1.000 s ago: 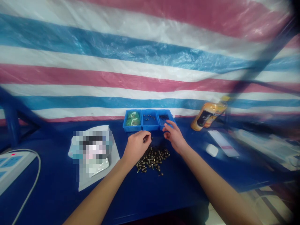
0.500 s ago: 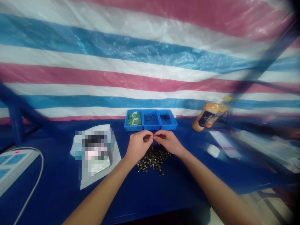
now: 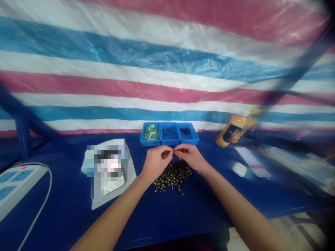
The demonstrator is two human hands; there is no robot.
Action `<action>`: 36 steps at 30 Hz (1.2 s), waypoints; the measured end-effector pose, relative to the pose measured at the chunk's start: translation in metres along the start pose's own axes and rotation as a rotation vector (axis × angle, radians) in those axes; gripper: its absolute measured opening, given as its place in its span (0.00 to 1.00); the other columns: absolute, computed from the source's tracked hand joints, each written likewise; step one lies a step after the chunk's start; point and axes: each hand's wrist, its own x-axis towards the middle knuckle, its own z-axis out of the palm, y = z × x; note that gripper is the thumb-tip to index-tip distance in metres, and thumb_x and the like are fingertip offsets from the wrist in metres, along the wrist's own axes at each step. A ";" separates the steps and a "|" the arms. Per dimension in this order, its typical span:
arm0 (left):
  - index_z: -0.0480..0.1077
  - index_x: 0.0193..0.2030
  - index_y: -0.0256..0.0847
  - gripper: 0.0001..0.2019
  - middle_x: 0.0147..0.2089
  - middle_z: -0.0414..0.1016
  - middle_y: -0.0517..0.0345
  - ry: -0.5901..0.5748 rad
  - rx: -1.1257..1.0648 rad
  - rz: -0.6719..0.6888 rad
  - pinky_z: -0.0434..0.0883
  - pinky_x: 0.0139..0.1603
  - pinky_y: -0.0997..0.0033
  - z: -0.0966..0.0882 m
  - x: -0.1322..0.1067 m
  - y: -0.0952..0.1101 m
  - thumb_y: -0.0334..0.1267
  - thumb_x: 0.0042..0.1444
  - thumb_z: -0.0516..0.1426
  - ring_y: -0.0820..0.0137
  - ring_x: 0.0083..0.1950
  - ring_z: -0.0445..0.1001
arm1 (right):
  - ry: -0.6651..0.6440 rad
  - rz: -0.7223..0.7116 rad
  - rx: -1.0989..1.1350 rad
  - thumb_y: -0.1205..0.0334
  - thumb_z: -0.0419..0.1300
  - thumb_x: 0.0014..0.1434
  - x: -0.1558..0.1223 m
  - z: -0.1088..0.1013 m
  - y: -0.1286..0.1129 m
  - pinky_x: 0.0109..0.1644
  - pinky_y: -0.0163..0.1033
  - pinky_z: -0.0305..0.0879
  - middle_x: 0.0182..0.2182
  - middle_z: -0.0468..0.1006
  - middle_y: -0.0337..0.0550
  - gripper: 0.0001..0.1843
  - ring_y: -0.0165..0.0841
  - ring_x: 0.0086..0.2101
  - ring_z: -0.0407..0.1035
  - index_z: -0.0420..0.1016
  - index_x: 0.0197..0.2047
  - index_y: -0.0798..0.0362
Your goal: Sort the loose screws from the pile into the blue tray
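Observation:
My left hand point(image 3: 158, 161) and my right hand point(image 3: 191, 157) meet fingertip to fingertip above the table, both in a pinch. Whatever lies between the fingertips is too small to make out. Just below and partly behind the hands is a heap of small metal screws point(image 3: 174, 177), some of them loose at its near edge. Beyond the hands three blue bins stand side by side. The left bin point(image 3: 150, 143) holds a green bag with pale pieces, the middle bin point(image 3: 170, 140) a few small screws, and the right bin point(image 3: 190, 141) small dark parts.
On the left are a power strip point(image 3: 24, 181) with a white cable point(image 3: 43, 200) and a white sheet point(image 3: 131, 174) with blurred-out items. To the right stand a tilted bottle point(image 3: 232, 130), a white case point(image 3: 239, 169) and a phone point(image 3: 252, 162). Striped sheeting point(image 3: 157, 80) hangs behind.
Both hands stay pinched together over the heap with hardly any movement. The whole view has shifted slightly, so everything sits a little further right.

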 end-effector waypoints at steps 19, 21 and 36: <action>0.78 0.39 0.40 0.11 0.35 0.82 0.54 -0.022 -0.349 -0.237 0.77 0.39 0.68 0.003 -0.001 -0.010 0.44 0.56 0.62 0.64 0.36 0.81 | 0.110 0.031 0.134 0.54 0.73 0.43 0.003 0.000 0.003 0.36 0.38 0.64 0.28 0.80 0.41 0.15 0.29 0.27 0.67 0.83 0.33 0.54; 0.78 0.39 0.39 0.11 0.36 0.82 0.54 -0.024 -0.370 -0.254 0.77 0.39 0.68 0.004 -0.001 -0.010 0.44 0.56 0.62 0.64 0.36 0.81 | 0.112 0.043 0.151 0.55 0.73 0.43 0.003 0.000 0.003 0.37 0.38 0.64 0.29 0.81 0.42 0.16 0.30 0.28 0.67 0.84 0.35 0.53; 0.77 0.39 0.39 0.10 0.34 0.82 0.54 -0.011 -0.397 -0.302 0.78 0.39 0.66 0.004 0.000 -0.009 0.44 0.56 0.62 0.64 0.35 0.81 | 0.281 -0.050 -0.138 0.41 0.59 0.59 0.007 -0.009 0.002 0.30 0.37 0.59 0.15 0.67 0.38 0.28 0.29 0.20 0.62 0.65 0.17 0.53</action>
